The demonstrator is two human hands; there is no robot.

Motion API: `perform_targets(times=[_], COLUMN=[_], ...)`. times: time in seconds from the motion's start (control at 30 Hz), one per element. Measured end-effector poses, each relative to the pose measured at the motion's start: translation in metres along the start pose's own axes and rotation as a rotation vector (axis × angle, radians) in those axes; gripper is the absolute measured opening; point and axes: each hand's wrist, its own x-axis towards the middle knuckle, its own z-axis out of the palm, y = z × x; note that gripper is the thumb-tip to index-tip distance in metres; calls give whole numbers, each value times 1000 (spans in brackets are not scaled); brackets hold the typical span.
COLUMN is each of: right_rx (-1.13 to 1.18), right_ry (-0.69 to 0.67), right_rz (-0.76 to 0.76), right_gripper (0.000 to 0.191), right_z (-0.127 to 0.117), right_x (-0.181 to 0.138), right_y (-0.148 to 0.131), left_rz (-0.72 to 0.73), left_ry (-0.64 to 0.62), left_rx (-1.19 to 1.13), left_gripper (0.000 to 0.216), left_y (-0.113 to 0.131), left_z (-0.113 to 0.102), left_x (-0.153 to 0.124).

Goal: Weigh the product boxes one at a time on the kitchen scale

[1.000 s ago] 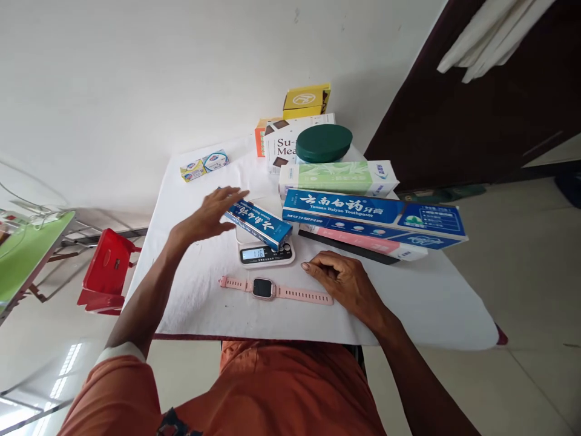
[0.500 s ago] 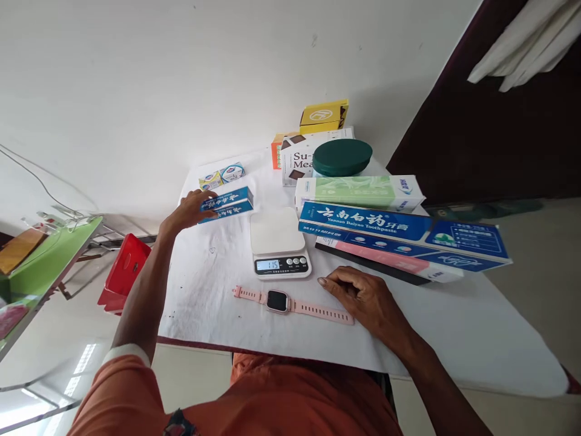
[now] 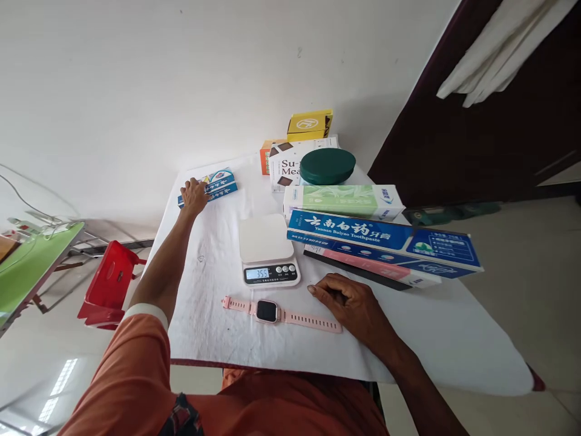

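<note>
Tabletop — left hand partly hides blue box.

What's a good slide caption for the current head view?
Left hand on a small blue box beyond the scale, right hand beside a pink watch.

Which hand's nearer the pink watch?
Right. The right hand rests on the table beside the long-strap end of the pink watch; the left hand is much farther off, up and left, on the small blue toothpaste box.
</note>
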Motion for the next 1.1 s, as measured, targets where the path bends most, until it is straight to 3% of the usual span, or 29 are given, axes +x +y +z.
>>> perform_targets(times=[0.23, 0.4, 0.47, 0.6, 0.73, 0.9, 1.1], right_rx=[-1, 26, 24, 21, 12, -1, -31], right_ry=[17, 55, 60, 75, 77, 100, 94], right_rz=[-53, -63, -65, -88, -108, -116, -109], right_gripper=[35, 31, 32, 32, 29, 34, 34], right_z=[3, 4, 3, 3, 4, 4, 3], right_x=[0, 1, 2, 2, 2, 3, 4], right_y=[4, 3, 3, 4, 6, 5, 2], left_rz=[-97, -102, 32, 572, 966, 1134, 1123], left_ry=[20, 77, 163, 355, 238, 123, 152], left_rx=[-17, -143, -308, -577, -516, -329, -254], left_gripper=[44, 49, 50, 50, 64, 64, 49], left_y=[2, 26, 47, 113, 188, 241, 252], left_z=[-1, -17, -31, -71, -99, -85, -72], left_x=[1, -5, -14, -63, -124, -163, -164])
